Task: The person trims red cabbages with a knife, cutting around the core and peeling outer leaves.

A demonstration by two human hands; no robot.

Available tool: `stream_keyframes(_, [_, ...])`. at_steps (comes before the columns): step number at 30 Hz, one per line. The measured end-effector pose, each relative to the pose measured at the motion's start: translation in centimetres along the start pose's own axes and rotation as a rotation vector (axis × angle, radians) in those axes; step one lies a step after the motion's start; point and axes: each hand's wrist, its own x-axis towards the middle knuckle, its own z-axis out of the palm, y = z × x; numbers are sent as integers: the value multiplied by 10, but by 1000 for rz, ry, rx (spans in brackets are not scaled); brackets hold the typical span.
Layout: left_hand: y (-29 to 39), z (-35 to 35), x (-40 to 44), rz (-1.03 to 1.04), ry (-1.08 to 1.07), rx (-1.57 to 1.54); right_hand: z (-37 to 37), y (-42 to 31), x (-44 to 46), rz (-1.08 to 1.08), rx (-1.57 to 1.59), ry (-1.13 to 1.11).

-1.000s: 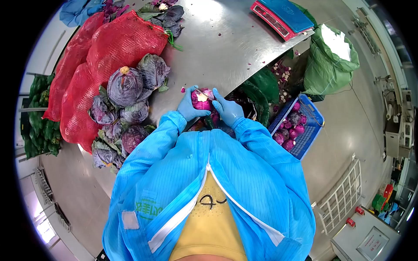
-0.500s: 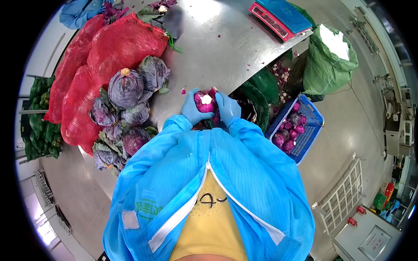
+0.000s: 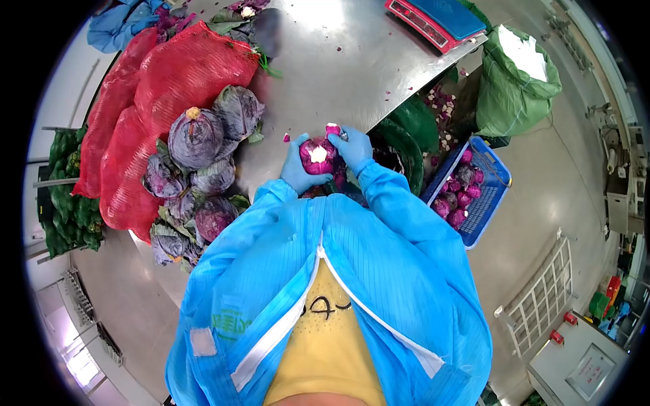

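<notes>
My left hand (image 3: 296, 167), in a blue glove, is wrapped round the left side of a purple cabbage (image 3: 318, 155) with a white cut patch facing up. To the right of it, my gloved right hand (image 3: 353, 146) is closed with a small purple and white piece (image 3: 332, 128) at its fingertips. Something small and dark shows between those fingers; I cannot make out what it is. Several dark purple cabbages with outer leaves (image 3: 195, 139) lie on the left part of the metal table (image 3: 298, 74).
Red mesh sacks (image 3: 193, 68) lie at the upper left. A red and blue scale (image 3: 433, 24) stands at the table's far right. Right of the table are a dark green bag (image 3: 413, 128), a blue crate (image 3: 493, 196) of small purple cabbages and a green sack (image 3: 508, 101).
My right hand has moved slightly up and away from the cabbage, and the small piece now shows at its fingertips. The cabbage stays in my left hand. The view has shifted slightly.
</notes>
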Motion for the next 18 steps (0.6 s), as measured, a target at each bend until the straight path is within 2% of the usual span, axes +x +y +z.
stream_keyframes(1, [-1, 0, 0, 36, 1, 16, -5, -8, -1, -29, -148, 42])
stream_keyframes(3, [-2, 2, -1, 16, -3, 9, -4, 0, 10, 209, -282, 93])
stream_keyframes(5, [-2, -1, -4, 69, 15, 41, -17, 23, 12, 314, -276, 147])
stream_keyframes(6, [-4, 2, -6, 36, 14, -137, -24, 26, 11, 304, -321, 92])
stream_keyframes(7, [-4, 0, -6, 47, 13, -122, -31, 29, 5, 254, -297, 15])
stream_keyframes(9, [1, 0, -5, 39, -6, -105, -36, 23, -12, 172, -251, 60])
stream_keyframes(11, [4, 0, -1, 36, 8, -54, -22, 34, -7, 202, -25, 75])
stream_keyframes(12, [3, 0, -1, 19, -13, -84, -15, 32, -4, 170, 122, 17])
stream_keyframes(13, [2, 0, -1, 4, -34, -112, -13, 31, 0, 167, 124, 14])
stream_keyframes(15, [-1, -1, -1, 18, -39, -125, -11, 24, 6, 203, 296, -375])
stream_keyframes(17, [-2, -1, -1, 32, -47, -141, -14, 15, 7, 192, 367, -369])
stream_keyframes(18, [0, -2, -1, 31, -61, -150, -20, 10, 10, 169, 265, -405])
